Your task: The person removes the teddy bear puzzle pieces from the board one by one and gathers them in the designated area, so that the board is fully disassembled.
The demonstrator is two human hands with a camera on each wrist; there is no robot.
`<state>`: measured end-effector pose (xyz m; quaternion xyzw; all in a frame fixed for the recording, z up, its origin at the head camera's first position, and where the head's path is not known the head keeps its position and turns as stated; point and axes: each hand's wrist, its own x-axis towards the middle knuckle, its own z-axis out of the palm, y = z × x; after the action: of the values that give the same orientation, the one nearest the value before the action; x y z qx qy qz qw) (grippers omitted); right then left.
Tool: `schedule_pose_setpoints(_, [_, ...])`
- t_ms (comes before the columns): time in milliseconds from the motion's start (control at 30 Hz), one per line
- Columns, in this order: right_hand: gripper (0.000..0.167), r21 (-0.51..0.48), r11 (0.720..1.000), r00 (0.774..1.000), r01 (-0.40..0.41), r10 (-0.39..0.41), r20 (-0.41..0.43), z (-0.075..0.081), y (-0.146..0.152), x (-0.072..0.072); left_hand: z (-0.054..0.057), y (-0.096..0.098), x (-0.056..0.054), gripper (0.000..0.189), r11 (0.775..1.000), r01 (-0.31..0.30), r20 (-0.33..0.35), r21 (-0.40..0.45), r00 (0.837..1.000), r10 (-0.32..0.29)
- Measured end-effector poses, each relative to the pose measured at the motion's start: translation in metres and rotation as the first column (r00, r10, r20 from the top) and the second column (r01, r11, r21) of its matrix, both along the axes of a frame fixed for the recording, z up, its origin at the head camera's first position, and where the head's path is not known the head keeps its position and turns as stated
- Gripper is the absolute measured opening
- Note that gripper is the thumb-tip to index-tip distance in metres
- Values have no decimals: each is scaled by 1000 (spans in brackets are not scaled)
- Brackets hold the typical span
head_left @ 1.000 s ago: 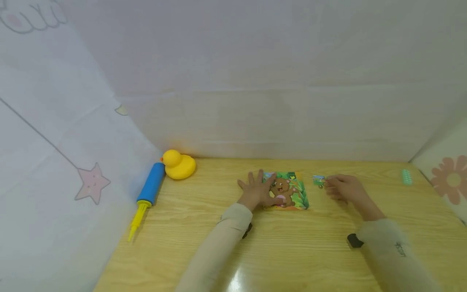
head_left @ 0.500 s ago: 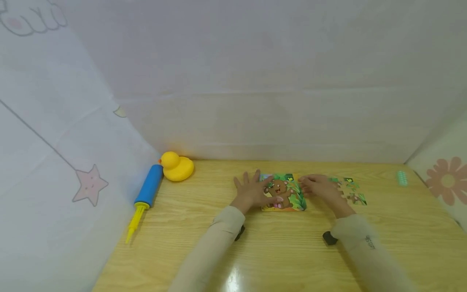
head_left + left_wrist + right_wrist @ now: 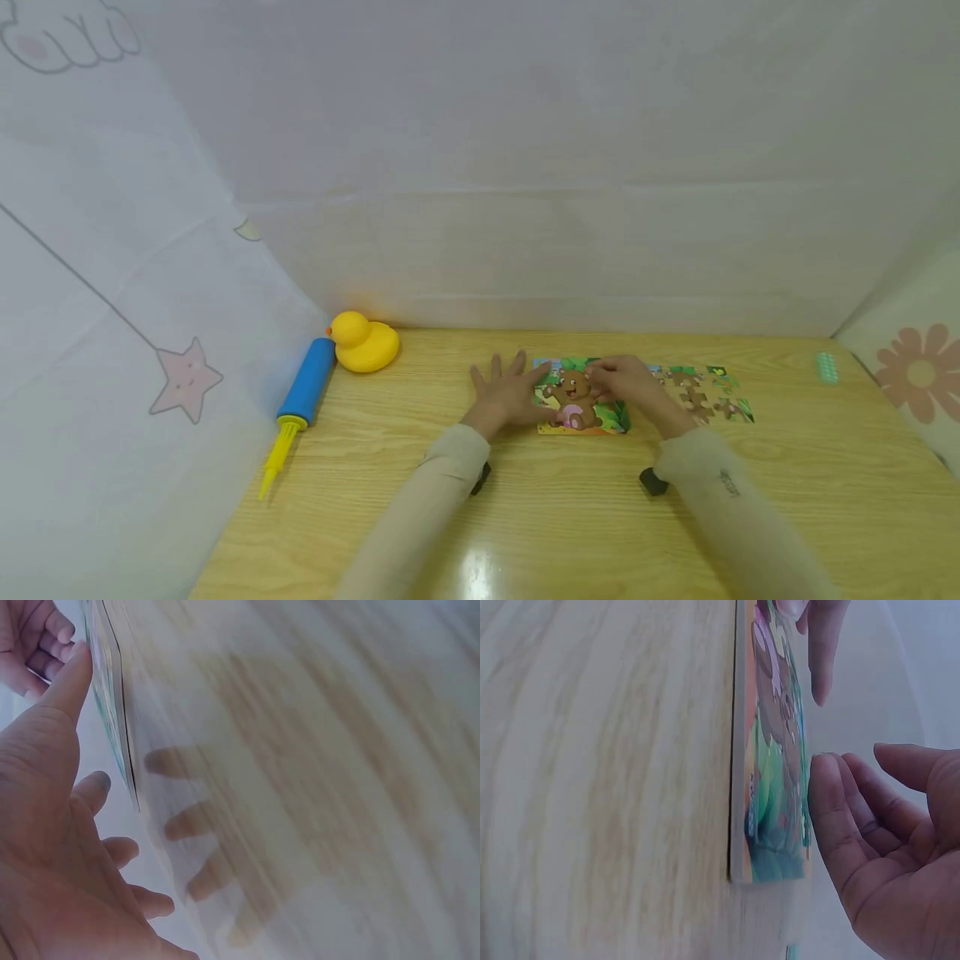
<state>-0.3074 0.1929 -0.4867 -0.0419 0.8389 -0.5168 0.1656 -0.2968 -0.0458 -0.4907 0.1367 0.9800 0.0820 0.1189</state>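
A bear picture puzzle board [image 3: 573, 412] lies on the wooden table. My left hand [image 3: 501, 402] is at its left side with fingers spread and thumb over the picture. In the left wrist view the left hand [image 3: 52, 802] shows straight thumb and parted fingers, holding nothing. My right hand [image 3: 626, 385] reaches over the board's upper right part. In the right wrist view the right hand [image 3: 892, 825] has bent fingers with their tips at the puzzle board [image 3: 772, 787]; the thumb stands apart and no piece shows between. Right of the board lie several puzzle pieces [image 3: 697, 406], partly hidden by the right hand.
A yellow rubber duck [image 3: 365, 343] sits at the back left, beside a blue and yellow hand pump [image 3: 306, 383]. Far right lies a small green bumpy object [image 3: 827, 367]. A pale cloth wall [image 3: 525, 250] rises behind the wooden table [image 3: 570, 517].
My right hand has left the loose pieces, where it held one at the right, and moved left over the board. The left hand shifted slightly left, uncovering more of the bear.
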Motion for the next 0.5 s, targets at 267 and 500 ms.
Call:
schedule_pose_setpoints(267, [36,39,998,999,-43,44,-19,-6,-16,-3,3,-5,4,101,1000,11,11,17,1000,-11])
schedule_pose_setpoints(500, [35,66,995,997,-69,72,-37,-9,-24,-1,5,-7,6,101,999,17,34,31,999,-18])
